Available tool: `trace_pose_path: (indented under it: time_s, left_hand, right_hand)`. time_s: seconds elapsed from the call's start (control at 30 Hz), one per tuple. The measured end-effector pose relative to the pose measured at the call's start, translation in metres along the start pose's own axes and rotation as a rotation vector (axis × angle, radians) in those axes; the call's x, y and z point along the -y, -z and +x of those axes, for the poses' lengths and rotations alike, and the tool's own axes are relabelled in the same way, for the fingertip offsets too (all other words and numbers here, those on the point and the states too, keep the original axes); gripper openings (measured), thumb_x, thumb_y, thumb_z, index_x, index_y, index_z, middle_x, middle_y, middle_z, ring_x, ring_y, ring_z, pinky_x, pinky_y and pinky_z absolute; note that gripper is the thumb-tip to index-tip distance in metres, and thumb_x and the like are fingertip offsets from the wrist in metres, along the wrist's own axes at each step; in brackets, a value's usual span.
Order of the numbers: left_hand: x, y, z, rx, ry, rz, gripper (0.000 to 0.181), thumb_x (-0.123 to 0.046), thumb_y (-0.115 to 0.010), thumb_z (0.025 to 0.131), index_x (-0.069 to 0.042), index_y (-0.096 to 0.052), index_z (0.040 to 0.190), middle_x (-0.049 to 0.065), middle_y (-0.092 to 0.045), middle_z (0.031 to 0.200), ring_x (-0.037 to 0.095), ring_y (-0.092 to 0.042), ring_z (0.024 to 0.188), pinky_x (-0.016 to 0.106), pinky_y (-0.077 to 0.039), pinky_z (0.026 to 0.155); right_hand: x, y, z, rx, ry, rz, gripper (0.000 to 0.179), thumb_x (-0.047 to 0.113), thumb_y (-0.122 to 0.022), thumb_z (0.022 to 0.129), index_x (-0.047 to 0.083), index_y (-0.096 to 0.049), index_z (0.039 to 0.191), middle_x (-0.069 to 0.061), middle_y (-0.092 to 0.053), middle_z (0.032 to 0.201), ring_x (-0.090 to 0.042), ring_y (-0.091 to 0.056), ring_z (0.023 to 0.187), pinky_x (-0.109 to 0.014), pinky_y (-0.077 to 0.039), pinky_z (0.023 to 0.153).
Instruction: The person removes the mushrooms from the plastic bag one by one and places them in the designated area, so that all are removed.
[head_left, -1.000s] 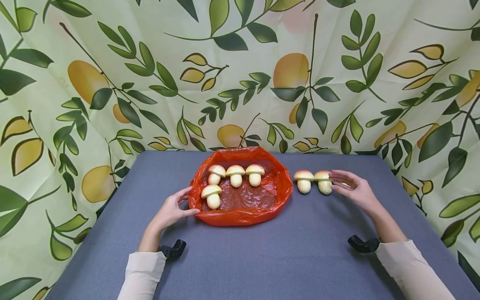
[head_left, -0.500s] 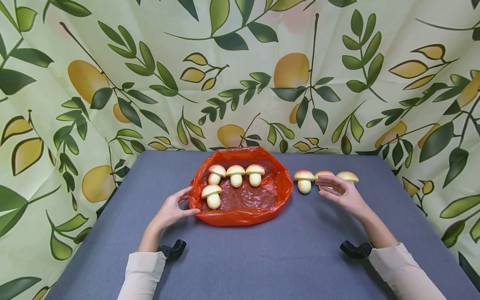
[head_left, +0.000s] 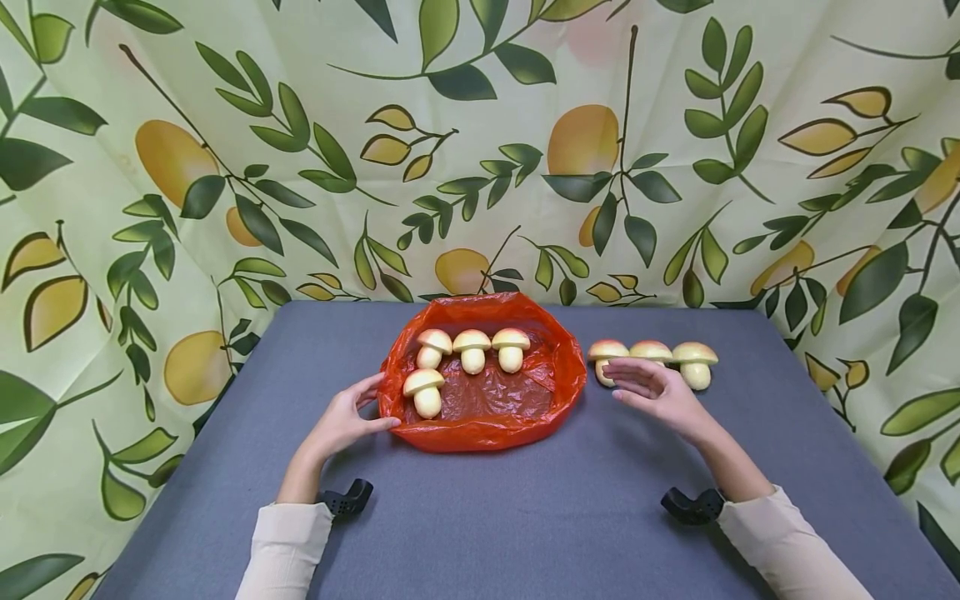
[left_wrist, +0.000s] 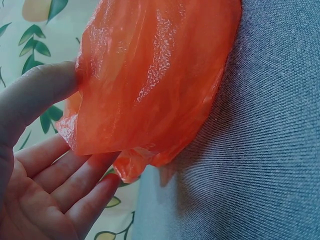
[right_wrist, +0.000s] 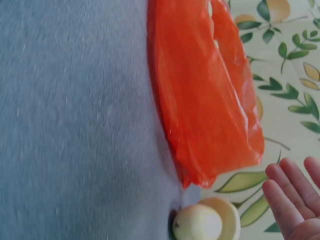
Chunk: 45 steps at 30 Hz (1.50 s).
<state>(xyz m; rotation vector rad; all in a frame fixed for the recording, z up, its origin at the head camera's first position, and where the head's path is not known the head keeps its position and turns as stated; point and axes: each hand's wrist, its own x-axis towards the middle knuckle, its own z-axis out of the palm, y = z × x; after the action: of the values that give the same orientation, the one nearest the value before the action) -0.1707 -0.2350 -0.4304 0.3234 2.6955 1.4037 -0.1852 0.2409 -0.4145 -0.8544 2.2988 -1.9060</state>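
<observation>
Red, thin-plastic bag (head_left: 487, 435), its oval mouth gaping upward, sits near the middle of the far edge of the table (head_left: 480, 525), which is covered in blue-grey cloth. At the bag's left end my left hand (head_left: 345, 419) is spread wide, its thumb resting on the near side of the rim and its fairly straight fingers against the left wall. Plastic covers some fingertips in the left wrist view, so I can't tell how firmly they press.

Inside lie four cream, dome-capped toy mushrooms: a front mushroom (head_left: 423, 393) at the left, and behind it a row of three with red-tinged caps, its middle mushroom (head_left: 472, 350) showing whole.

Right of the bag, towards the table's far right corner, three matching mushrooms stand in line, just beside one another. My right hand (head_left: 662, 397) is in front of them, loosely open and holding nothing. It hides part of the first mushroom's (head_left: 606, 350) stem and most of the second mushroom's (head_left: 651, 350); the third mushroom (head_left: 695, 365) shows beyond it. In the right wrist view, the frame cuts off my hand at the right and one mushroom at the bottom, with a gap between them.
</observation>
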Motion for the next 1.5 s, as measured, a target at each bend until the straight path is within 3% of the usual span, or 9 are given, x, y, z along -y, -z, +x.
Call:
trace_pose_path:
  time_s: [0.33, 0.57, 0.87, 1.1, 1.27, 1.33, 1.5]
  left_hand:
    - [0.001, 0.001, 0.0, 0.0, 0.003, 0.003, 0.076, -0.014, -0.079, 0.078, 0.005, -0.042, 0.141, 0.029, -0.05, 0.141, 0.046, -0.052, 0.126, 0.056, -0.044, 0.107]
    - [0.0, 0.002, 0.0, -0.001, 0.009, 0.008, 0.076, -0.014, -0.079, 0.078, 0.005, -0.041, 0.141, 0.029, -0.05, 0.141, 0.046, -0.052, 0.126, 0.056, -0.044, 0.107]
    - [-0.002, 0.002, 0.0, 0.004, 0.0, 0.014, 0.076, -0.015, -0.079, 0.078, 0.006, -0.041, 0.141, 0.03, -0.049, 0.141, 0.046, -0.052, 0.126, 0.055, -0.044, 0.106]
    - [-0.002, 0.002, 0.0, 0.004, -0.019, 0.021, 0.076, -0.015, -0.079, 0.079, 0.007, -0.041, 0.141, 0.03, -0.049, 0.141, 0.047, -0.053, 0.126, 0.055, -0.045, 0.106]
    - [-0.002, 0.002, -0.001, 0.004, -0.017, 0.028, 0.076, -0.016, -0.079, 0.079, 0.007, -0.042, 0.14, 0.03, -0.049, 0.14, 0.047, -0.053, 0.125, 0.055, -0.045, 0.106]
    - [-0.002, 0.001, -0.001, 0.0, -0.014, 0.02, 0.076, -0.015, -0.079, 0.078, 0.007, -0.042, 0.14, 0.03, -0.049, 0.14, 0.047, -0.053, 0.125, 0.056, -0.045, 0.106]
    - [-0.001, 0.001, 0.0, -0.001, -0.012, 0.013, 0.075, -0.014, -0.079, 0.078, 0.006, -0.042, 0.14, 0.029, -0.049, 0.141, 0.047, -0.052, 0.126, 0.055, -0.044, 0.106]
  right_hand:
    - [0.0, -0.019, 0.008, 0.063, 0.01, 0.037, 0.045, -0.007, -0.061, 0.088, -0.023, -0.042, 0.127, 0.013, -0.066, 0.122, 0.002, -0.063, 0.113, -0.013, -0.052, 0.094]
    - [0.002, -0.033, 0.012, 0.085, -0.015, 0.036, 0.046, -0.004, -0.063, 0.088, -0.02, -0.044, 0.127, 0.021, -0.063, 0.121, 0.002, -0.063, 0.114, -0.014, -0.052, 0.096]
    - [0.005, -0.047, 0.02, 0.099, -0.034, 0.016, 0.046, 0.0, -0.063, 0.089, -0.018, -0.046, 0.128, 0.023, -0.062, 0.118, 0.006, -0.062, 0.111, -0.018, -0.053, 0.097]
    - [0.005, -0.061, 0.028, 0.122, -0.054, 0.053, 0.047, 0.002, -0.063, 0.09, -0.018, -0.045, 0.128, 0.022, -0.062, 0.117, 0.004, -0.061, 0.112, -0.015, -0.052, 0.097]
    - [0.004, -0.071, 0.032, 0.137, -0.059, 0.07, 0.049, 0.003, -0.065, 0.089, -0.018, -0.045, 0.128, 0.022, -0.063, 0.118, 0.005, -0.061, 0.112, -0.024, -0.053, 0.1]
    - [0.003, -0.075, 0.034, 0.145, -0.058, 0.074, 0.049, 0.004, -0.065, 0.089, -0.017, -0.046, 0.129, 0.013, -0.064, 0.12, 0.006, -0.061, 0.111, -0.027, -0.054, 0.1]
    - [0.0, -0.084, 0.039, 0.178, -0.068, 0.103, 0.049, 0.004, -0.065, 0.089, -0.017, -0.045, 0.129, -0.033, -0.057, 0.126, 0.006, -0.062, 0.109, -0.027, -0.055, 0.098]
